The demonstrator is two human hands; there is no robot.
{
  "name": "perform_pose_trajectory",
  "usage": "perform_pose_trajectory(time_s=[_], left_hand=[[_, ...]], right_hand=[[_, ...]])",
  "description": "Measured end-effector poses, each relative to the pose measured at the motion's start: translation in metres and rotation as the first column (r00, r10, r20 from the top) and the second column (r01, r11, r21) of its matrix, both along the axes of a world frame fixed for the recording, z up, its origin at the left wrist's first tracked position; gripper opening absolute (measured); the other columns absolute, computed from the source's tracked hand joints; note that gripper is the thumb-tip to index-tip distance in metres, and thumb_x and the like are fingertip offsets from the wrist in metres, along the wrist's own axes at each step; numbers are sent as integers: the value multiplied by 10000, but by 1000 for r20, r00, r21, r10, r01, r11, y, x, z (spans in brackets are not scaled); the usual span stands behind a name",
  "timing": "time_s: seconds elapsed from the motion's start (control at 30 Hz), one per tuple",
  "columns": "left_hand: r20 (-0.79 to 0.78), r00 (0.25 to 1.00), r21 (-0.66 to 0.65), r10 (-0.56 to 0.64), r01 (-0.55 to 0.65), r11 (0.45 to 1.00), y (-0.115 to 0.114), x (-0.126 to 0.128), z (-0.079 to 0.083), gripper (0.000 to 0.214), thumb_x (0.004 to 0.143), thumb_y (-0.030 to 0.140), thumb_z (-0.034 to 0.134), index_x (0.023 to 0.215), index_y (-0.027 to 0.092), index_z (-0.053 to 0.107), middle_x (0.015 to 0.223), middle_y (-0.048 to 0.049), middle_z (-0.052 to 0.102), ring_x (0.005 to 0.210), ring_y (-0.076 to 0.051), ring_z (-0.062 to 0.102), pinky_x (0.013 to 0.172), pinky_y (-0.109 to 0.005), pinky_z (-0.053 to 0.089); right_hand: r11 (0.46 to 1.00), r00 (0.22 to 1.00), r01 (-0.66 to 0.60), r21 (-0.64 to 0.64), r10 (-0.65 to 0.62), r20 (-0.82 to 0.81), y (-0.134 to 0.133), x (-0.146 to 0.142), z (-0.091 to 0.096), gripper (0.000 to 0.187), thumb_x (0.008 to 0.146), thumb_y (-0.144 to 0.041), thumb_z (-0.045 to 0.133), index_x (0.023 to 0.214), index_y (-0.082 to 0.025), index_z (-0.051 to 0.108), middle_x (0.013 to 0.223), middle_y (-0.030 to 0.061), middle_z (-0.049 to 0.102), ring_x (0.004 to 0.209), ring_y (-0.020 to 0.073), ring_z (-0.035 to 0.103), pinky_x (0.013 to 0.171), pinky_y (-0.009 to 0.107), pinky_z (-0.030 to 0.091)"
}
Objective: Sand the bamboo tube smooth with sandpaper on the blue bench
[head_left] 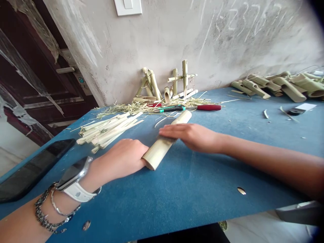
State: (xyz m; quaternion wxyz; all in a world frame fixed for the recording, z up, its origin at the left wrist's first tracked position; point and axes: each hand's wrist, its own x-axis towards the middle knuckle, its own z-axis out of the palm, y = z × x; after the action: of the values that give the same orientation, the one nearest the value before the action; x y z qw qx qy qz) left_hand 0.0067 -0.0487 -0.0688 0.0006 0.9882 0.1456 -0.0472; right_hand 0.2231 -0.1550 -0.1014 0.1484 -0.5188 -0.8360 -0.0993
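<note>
A split half-round length of pale bamboo (159, 152) lies slanted on the blue table, its rounded face up. My left hand (129, 153) is closed at its near left end, the fingers partly hidden behind the bamboo. Across the middle of the piece my right hand (184, 135) lies flat, fingers stretched out together and pressed to the surface. A dark, blurred edge shows beneath those fingers; I cannot tell whether it is a thin sheet or a shadow. Just past the far end lie a red-handled tool (209, 107) and a black and teal cutter (172, 108).
A bundle of bamboo strips (108, 130) lies left of the hands, near a black phone (35, 168). Shavings (131, 107) and standing bamboo pieces (154, 84) are against the wall. Split bamboo lengths (288, 89) are piled at the right. The table's front edge (177, 229) is close.
</note>
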Motion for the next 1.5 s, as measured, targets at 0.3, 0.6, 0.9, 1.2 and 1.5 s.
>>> perform_pose_trajectory(time_s=[0.3, 0.6, 0.9, 1.2, 1.5], left_hand=[[6, 1000, 24, -2, 2, 1000, 0, 0, -1, 299, 828, 341, 445, 588, 190, 539, 574, -13, 580, 502, -137, 496, 491, -273, 210], [8, 1000, 0, 25, -25, 1000, -1, 0, -1, 269, 790, 292, 473, 542, 194, 502, 507, 15, 521, 441, -113, 428, 452, -253, 197], [2, 999, 25, 51, -51, 998, 2, 2, -4, 277, 798, 327, 464, 568, 199, 548, 545, -1, 572, 459, -122, 451, 474, -258, 185], [-4, 999, 31, 53, -53, 998, 0, 2, -3, 268, 789, 331, 475, 563, 204, 545, 550, -5, 579, 453, -118, 446, 478, -272, 179], [-21, 999, 21, 36, -36, 999, -1, 3, -2, 281, 797, 325, 467, 560, 184, 519, 541, 11, 558, 463, -106, 466, 462, -248, 198]], right_hand=[[994, 992, 105, 20, -106, 63, -6, -6, 4, 599, 772, 50, 325, 1322, -142, 464, 1348, 58, 483, 1234, 176, 448, 1027, 357, 397], [890, 880, 455, 33, -455, 139, -2, 25, 10, 571, 753, 52, 357, 1252, -156, 541, 1258, 90, 564, 1118, 240, 556, 935, 420, 471], [999, 985, 29, 25, -33, 167, -19, -29, 14, 539, 799, 14, 376, 1316, -111, 465, 1328, 91, 501, 1204, 195, 481, 979, 333, 446], [984, 964, 168, 54, -175, 200, -19, -24, 15, 534, 782, 33, 389, 1296, -87, 472, 1314, 122, 509, 1180, 228, 504, 956, 390, 463], [893, 872, 447, 57, -449, 194, -11, 4, 17, 498, 779, 36, 374, 1224, -109, 545, 1217, 134, 586, 1067, 270, 586, 849, 439, 516]])
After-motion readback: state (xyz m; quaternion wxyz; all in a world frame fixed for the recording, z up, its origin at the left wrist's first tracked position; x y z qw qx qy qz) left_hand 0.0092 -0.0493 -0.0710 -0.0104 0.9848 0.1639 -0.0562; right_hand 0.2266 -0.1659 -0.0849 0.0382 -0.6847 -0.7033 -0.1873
